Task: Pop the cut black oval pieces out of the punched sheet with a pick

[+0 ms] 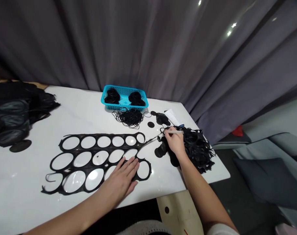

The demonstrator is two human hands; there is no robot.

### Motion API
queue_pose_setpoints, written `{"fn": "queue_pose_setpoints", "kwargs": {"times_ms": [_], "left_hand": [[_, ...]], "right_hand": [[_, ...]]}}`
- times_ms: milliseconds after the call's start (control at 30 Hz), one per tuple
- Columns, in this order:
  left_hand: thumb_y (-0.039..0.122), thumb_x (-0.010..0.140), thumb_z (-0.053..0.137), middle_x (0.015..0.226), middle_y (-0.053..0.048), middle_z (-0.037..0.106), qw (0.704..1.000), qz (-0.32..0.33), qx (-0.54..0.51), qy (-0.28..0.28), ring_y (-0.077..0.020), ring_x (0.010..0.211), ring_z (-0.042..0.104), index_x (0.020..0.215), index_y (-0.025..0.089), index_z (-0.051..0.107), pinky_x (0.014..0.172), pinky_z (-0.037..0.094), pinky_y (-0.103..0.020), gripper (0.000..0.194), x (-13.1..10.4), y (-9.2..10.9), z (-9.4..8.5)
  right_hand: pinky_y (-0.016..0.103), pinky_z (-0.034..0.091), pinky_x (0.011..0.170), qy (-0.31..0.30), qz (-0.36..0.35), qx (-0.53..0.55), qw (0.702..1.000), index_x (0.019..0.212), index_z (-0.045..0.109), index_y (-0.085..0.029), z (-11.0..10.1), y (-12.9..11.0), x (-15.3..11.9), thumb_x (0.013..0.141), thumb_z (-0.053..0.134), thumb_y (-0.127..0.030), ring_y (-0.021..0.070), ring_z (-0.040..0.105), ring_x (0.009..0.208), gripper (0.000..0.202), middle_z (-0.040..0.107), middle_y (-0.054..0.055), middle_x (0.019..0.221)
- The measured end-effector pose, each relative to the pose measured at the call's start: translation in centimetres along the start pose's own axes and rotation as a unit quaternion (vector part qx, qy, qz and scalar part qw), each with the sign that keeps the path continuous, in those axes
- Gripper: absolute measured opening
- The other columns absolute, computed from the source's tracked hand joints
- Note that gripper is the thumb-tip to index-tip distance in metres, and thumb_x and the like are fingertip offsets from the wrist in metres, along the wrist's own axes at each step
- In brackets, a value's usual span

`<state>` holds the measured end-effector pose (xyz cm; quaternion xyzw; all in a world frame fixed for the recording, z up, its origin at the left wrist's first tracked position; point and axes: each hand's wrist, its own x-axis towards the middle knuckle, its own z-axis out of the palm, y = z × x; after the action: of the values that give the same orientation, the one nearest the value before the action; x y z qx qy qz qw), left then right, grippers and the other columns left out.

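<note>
A black sheet [86, 164] with rows of round holes lies on the white table [72, 117]. My left hand [124, 174] rests flat on its right part, fingers stretched out. To the right, my right hand [174, 140] is closed around a thin light-coloured tool [176, 132]. A thin black strip [150, 140] runs taut from the sheet up toward that hand's fingertips; the exact contact is too small to make out. Black discs [160, 151] and a heap of black scraps [197, 148] lie beside and under my right hand.
Behind the sheet stands a blue basket [124, 99] holding black bundles, with a tangle of thin black rings [130, 117] before it. A black pile [13, 112] lies at the left. White paper [171, 117] lies near the back right. A curtain [101, 42] hangs behind the table.
</note>
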<state>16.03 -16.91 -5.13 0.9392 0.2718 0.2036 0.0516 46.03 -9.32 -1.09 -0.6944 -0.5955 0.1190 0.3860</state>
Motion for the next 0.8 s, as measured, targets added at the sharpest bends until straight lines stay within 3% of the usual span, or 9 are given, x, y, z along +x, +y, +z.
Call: {"fn": "queue_pose_setpoints", "kwargs": {"times_ms": [67, 167, 267, 467, 600, 700, 800], "left_hand": [[0.03, 0.097, 0.055, 0.139, -0.014, 0.06, 0.999, -0.014, -0.039, -0.015, -0.0301, 0.13, 0.054, 0.14, 0.015, 0.051, 0.112, 0.038, -0.049, 0.046, 0.9, -0.3, -1.1], [0.025, 0.096, 0.052, 0.127, -0.013, 0.063, 0.99, -0.069, -0.117, -0.03, -0.0285, 0.115, 0.061, 0.125, 0.017, 0.06, 0.098, 0.047, -0.044, 0.031, 3.4, -1.5, -3.1], [0.021, 0.098, 0.043, 0.106, -0.008, 0.064, 0.969, -0.116, -0.207, -0.065, -0.0236, 0.096, 0.063, 0.104, 0.019, 0.063, 0.084, 0.051, -0.036, 0.021, 6.3, -3.1, -4.0], [0.014, 0.085, 0.058, 0.103, -0.005, 0.061, 0.964, -0.108, -0.232, -0.07, -0.0216, 0.093, 0.061, 0.112, 0.02, 0.061, 0.081, 0.049, -0.032, 0.028, 10.0, -4.4, -1.3], [0.01, 0.087, 0.05, 0.089, -0.005, 0.058, 0.964, -0.098, -0.238, -0.065, -0.0196, 0.083, 0.059, 0.085, 0.019, 0.062, 0.077, 0.047, -0.031, 0.015, 11.0, -4.0, 0.4], [0.011, 0.089, 0.047, 0.084, -0.004, 0.058, 0.963, -0.094, -0.246, -0.058, -0.02, 0.082, 0.057, 0.076, 0.02, 0.056, 0.077, 0.045, -0.031, 0.018, 10.9, -4.0, 0.6], [0.012, 0.088, 0.049, 0.081, -0.002, 0.057, 0.96, -0.113, -0.252, -0.047, -0.0201, 0.079, 0.056, 0.08, 0.022, 0.05, 0.071, 0.043, -0.03, 0.012, 10.4, -4.1, 0.6]], "right_hand": [[0.031, 0.043, 0.066, -0.056, 0.056, 0.119, 0.99, 0.07, 0.053, -0.022, 0.3, -0.2, -0.4, 0.083, 0.063, -0.034, 0.0193, 0.058, 0.067, 0.02, 0.066, 0.002, 0.071], [0.029, 0.043, 0.065, -0.152, 0.123, 0.307, 0.931, 0.067, 0.051, -0.022, 1.3, -0.8, -1.5, 0.076, 0.073, -0.037, 0.0174, 0.059, 0.068, 0.028, 0.067, 0.002, 0.071], [0.026, 0.039, 0.062, -0.192, 0.153, 0.384, 0.89, 0.066, 0.052, -0.02, 1.8, -1.2, -2.3, 0.072, 0.081, -0.037, 0.0131, 0.054, 0.062, 0.034, 0.065, 0.0, 0.069], [0.024, 0.038, 0.06, -0.216, 0.191, 0.448, 0.846, 0.068, 0.055, -0.019, 0.6, -1.4, -2.9, 0.068, 0.088, -0.037, 0.0097, 0.051, 0.061, 0.037, 0.064, -0.001, 0.07], [0.021, 0.043, 0.06, -0.234, 0.215, 0.488, 0.813, 0.07, 0.059, -0.018, -0.7, -0.9, -3.2, 0.07, 0.088, -0.031, 0.01, 0.056, 0.066, 0.032, 0.067, 0.001, 0.074], [0.019, 0.048, 0.063, -0.194, 0.252, 0.535, 0.782, 0.073, 0.06, -0.019, -1.4, -0.5, -3.1, 0.072, 0.087, -0.026, 0.01, 0.061, 0.072, 0.028, 0.069, 0.001, 0.078], [0.018, 0.052, 0.066, -0.16, 0.288, 0.584, 0.742, 0.079, 0.06, -0.02, -1.7, -0.4, -2.9, 0.07, 0.087, -0.021, 0.0101, 0.063, 0.074, 0.028, 0.071, 0.002, 0.082]]}}
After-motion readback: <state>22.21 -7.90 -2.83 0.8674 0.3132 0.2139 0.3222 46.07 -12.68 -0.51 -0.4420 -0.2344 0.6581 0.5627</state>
